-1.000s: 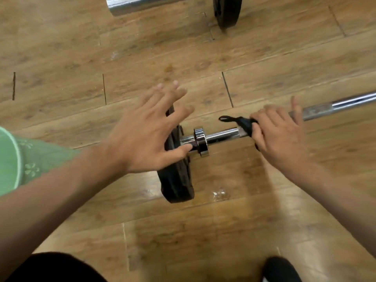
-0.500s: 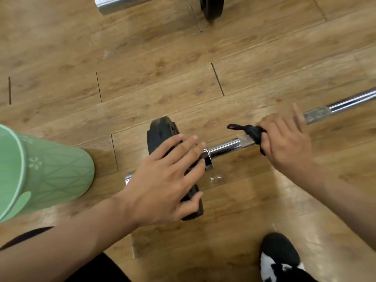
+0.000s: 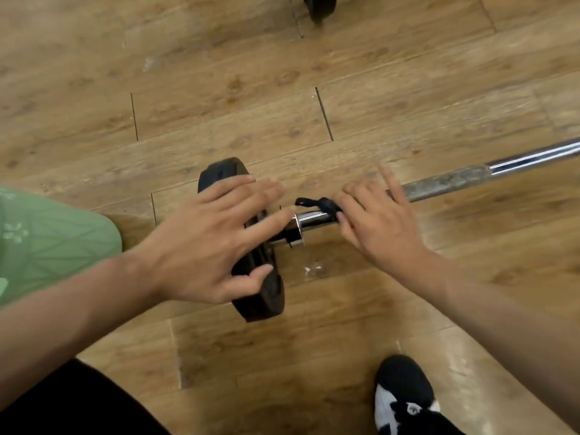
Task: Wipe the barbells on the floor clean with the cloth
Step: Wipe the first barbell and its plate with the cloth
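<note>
1. Since half a second earlier, our right grip (image 3: 378, 229) had slid the cloth (image 3: 320, 204) along the bar (image 3: 448, 182) toward the weight plate (image 3: 266, 293).
2. It curled round cloth and bar just right of the plate; our left grip (image 3: 201, 246) lay spread on the plate, holding nothing.
3. The bar ran rightward from the plate, beyond the right grip, the nearer one.
4. We counted one cloth and two barbells on the floor (image 3: 314, 356), the second barbell (image 3: 320, 7) far beyond the plate.

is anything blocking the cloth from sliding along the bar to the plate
Nothing lies on the short bare stretch of bar between the cloth and the collar. The left hand lies over the plate, its fingers reaching the collar, so the cloth would likely meet them there.
</note>
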The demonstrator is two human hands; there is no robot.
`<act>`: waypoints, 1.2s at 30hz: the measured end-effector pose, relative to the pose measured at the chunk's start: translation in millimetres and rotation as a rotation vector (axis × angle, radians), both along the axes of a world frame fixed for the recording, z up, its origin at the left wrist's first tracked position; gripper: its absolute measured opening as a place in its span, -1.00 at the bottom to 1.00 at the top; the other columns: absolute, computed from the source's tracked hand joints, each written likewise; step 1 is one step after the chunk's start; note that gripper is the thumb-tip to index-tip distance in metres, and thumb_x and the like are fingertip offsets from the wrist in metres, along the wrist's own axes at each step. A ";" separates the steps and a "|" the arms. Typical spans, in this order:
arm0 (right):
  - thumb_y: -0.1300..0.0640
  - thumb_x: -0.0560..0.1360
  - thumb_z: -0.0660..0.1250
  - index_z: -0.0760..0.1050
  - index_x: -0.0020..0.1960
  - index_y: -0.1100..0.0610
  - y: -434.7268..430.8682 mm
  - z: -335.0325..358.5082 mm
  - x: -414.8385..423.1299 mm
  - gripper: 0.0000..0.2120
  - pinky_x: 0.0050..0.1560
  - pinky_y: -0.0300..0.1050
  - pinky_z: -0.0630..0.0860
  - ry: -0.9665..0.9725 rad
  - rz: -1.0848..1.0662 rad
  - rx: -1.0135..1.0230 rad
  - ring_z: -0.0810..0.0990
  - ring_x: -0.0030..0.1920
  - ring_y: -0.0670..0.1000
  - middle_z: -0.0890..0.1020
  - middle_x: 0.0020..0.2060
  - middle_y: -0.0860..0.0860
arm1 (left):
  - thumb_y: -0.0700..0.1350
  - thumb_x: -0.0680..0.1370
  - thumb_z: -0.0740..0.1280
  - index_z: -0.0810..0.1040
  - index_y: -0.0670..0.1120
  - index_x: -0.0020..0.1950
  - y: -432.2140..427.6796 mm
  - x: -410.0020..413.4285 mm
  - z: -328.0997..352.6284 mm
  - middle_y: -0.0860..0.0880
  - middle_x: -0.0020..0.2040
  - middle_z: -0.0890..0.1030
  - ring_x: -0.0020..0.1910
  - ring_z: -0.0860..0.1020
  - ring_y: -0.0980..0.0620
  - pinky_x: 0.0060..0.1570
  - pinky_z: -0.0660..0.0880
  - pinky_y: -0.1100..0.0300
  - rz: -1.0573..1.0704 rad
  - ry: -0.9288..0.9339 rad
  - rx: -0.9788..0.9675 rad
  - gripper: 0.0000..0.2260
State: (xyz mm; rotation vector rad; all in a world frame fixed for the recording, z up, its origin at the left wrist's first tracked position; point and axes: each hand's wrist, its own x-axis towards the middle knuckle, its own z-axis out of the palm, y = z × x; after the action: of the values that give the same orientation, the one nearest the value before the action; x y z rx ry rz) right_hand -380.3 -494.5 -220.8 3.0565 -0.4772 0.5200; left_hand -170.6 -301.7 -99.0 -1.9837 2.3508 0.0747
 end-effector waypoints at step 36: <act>0.10 0.67 0.11 0.57 0.02 0.22 -37.6 7.6 56.1 -0.69 0.60 0.26 0.06 -0.019 -0.485 0.191 0.55 0.01 0.25 0.62 -0.08 0.18 | 0.34 0.52 0.18 0.69 -0.11 0.24 -43.8 32.5 -12.2 -0.12 0.36 0.63 0.53 0.43 -0.23 0.54 0.23 -0.25 0.252 0.021 -0.134 -0.37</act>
State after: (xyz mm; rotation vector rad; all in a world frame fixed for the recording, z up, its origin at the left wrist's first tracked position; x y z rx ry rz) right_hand -324.2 -532.1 -213.1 2.9354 -1.2869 0.5013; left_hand -138.1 -345.4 -111.3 -2.3440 2.1566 -0.0511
